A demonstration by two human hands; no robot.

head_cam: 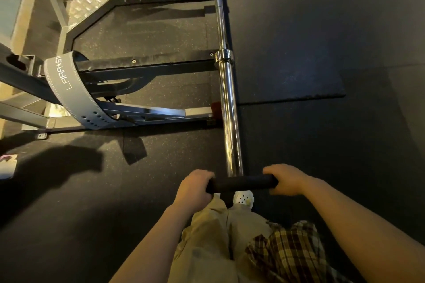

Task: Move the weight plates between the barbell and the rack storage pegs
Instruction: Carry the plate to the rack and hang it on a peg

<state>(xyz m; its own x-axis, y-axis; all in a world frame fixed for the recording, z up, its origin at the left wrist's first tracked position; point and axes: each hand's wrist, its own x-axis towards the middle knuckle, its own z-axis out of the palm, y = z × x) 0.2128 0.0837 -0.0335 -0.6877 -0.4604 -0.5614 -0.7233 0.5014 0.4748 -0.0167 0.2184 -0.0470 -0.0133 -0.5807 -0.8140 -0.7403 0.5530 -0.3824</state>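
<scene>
Both hands grip 1 black weight plate [242,183], seen edge-on so that only its dark rim shows between them. The left hand [195,187] has its fingers curled over the plate's left edge, and the right hand [288,179] is clenched round the right edge. The plate sits at the near tip of the barbell [228,108], whose chrome sleeve ends just behind the rim; whether the sleeve already enters the plate's hole cannot be told, because the plate's face is turned away from the camera.

The barbell runs straight away from the person across the black rubber floor [322,30], with its collar [224,56] resting against a dark crossbar of the rack [147,64]. The far end of the bar is cut off at the top edge of the view. No storage pegs can be made out; the rack's uprights are cropped at the left edge.

A grey lifting belt [69,89] is looped round the rack's frame near the left edge, its white lettering partly hidden where it curves.

Below the plate, 1 white perforated shoe [243,199] peeks out beyond beige trousers [211,236], and a plaid shirt hem [289,250] hangs at the lower right.
</scene>
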